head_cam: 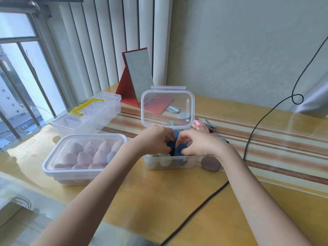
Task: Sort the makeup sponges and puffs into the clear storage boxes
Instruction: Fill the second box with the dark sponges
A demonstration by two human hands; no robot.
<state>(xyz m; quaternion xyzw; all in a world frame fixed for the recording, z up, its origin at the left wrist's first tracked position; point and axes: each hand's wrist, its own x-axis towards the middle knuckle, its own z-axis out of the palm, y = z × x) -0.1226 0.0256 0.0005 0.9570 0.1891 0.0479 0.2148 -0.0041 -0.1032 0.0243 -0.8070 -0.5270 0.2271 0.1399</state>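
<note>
A clear storage box (170, 162) stands open in the middle of the table, its lid (167, 107) upright behind it. Pale green sponges (164, 161) show through its front wall. Both hands are over the box. My left hand (156, 139) and my right hand (197, 142) each pinch dark blue sponges (178, 148) at the top of the box. To the left, a closed clear box (83, 157) holds several pink sponges and one grey-blue one. Loose puffs (183, 115) lie behind the lid.
A clear organiser with a yellow handle (87, 114) sits at the back left. A red folding mirror (137, 77) stands behind. A brownish puff (211, 163) lies right of the open box, pink and grey items (204, 125) beyond. A black cable (248, 144) crosses the table.
</note>
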